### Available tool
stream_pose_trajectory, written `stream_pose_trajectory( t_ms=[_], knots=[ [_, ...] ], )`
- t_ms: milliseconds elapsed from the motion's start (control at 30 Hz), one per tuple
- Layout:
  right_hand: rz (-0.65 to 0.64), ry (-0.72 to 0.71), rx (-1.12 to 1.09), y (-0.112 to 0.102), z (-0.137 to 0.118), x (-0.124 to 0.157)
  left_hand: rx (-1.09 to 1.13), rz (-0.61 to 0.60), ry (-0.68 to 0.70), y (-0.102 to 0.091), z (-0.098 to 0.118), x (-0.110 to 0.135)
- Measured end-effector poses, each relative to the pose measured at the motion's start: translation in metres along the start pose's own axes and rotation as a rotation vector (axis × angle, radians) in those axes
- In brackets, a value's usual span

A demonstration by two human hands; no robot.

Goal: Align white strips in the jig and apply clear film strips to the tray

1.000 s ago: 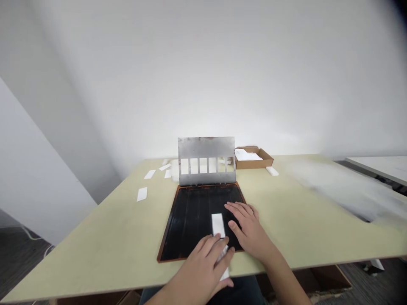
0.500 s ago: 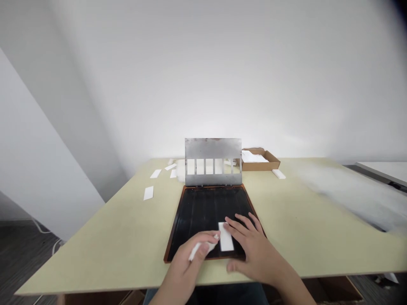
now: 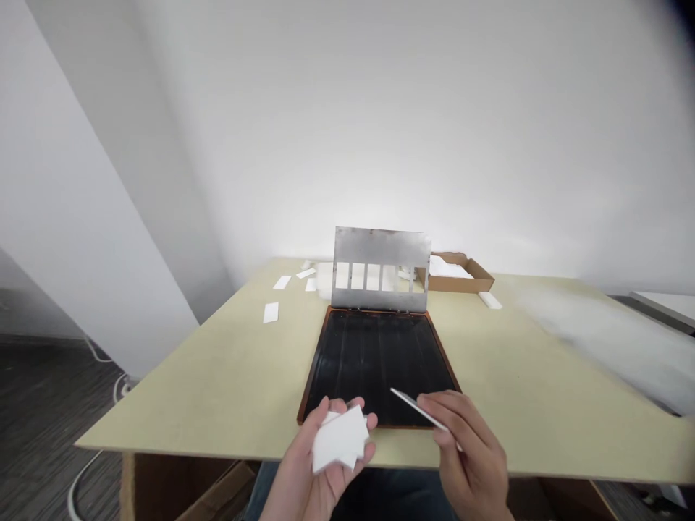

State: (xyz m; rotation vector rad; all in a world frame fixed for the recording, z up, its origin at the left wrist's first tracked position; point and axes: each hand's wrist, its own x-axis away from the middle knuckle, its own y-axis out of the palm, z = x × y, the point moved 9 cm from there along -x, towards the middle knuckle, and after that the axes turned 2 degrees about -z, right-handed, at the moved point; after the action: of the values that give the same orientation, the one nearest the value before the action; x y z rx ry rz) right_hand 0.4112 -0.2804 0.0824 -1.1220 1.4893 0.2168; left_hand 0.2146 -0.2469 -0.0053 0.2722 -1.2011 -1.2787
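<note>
A black tray with an orange rim (image 3: 313, 376) lies on the pale table, and a grey metal plate with a row of slots (image 3: 380, 269) stands upright at its far end. My left hand (image 3: 320, 474) is palm up over the near table edge, fingers curled round a small stack of white cards (image 3: 340, 438). To its right, my right hand (image 3: 470, 449) pinches a single white strip (image 3: 413, 405) that tilts up over the tray's near right corner. The tray's black floor is bare.
Several loose white cards (image 3: 270, 312) lie at the table's far left. An open cardboard box (image 3: 468, 273) sits behind the slotted plate, with a white strip (image 3: 490, 299) beside it. A blurred pale band crosses the table's right side. Cardboard boxes (image 3: 195, 492) sit under the table.
My right hand has picked the white strip up off the tray floor. My left hand has turned palm up with the cards. The view has shifted so everything sits further right.
</note>
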Motion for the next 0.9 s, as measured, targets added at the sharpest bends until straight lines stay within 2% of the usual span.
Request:
stream_pose_trajectory(
  t_ms=[67,167,233,333,400,467,567,633,733,800,900],
  knots=[
    [0.106,-0.115,-0.024,-0.01,-0.029,-0.009,-0.02,-0.079,-0.066,0.004,-0.011,0.004],
    [0.065,-0.32,0.004,0.001,-0.071,-0.017,-0.044,-0.168,-0.151,0.006,-0.027,0.008],
    [0.061,-0.358,0.016,0.009,-0.084,-0.018,-0.075,-0.172,-0.085,0.004,-0.024,0.008],
    [0.066,-0.35,0.048,0.018,-0.086,-0.012,-0.12,-0.127,0.142,0.001,-0.004,0.011],
    [0.009,-0.328,0.063,0.027,-0.083,-0.007,-0.139,-0.111,0.236,0.002,0.005,0.016],
    [-0.045,-0.299,0.042,0.036,-0.08,-0.003,-0.154,-0.106,0.243,0.002,0.006,0.017],
    [-0.014,-0.259,-0.02,0.04,-0.077,0.004,-0.151,-0.093,0.202,0.002,0.003,0.015],
    [0.06,-0.219,-0.066,0.038,-0.073,0.007,-0.137,-0.076,0.194,0.001,0.002,0.013],
    [0.187,-0.094,-0.231,0.029,-0.062,0.013,-0.139,-0.058,0.285,0.003,0.007,0.014],
    [0.243,0.088,-0.378,0.026,-0.047,0.017,-0.179,-0.044,0.377,0.004,0.011,0.019],
    [0.224,0.457,-0.504,0.04,-0.025,0.03,-0.259,-0.032,0.518,0.001,0.012,0.029]
  ],
)
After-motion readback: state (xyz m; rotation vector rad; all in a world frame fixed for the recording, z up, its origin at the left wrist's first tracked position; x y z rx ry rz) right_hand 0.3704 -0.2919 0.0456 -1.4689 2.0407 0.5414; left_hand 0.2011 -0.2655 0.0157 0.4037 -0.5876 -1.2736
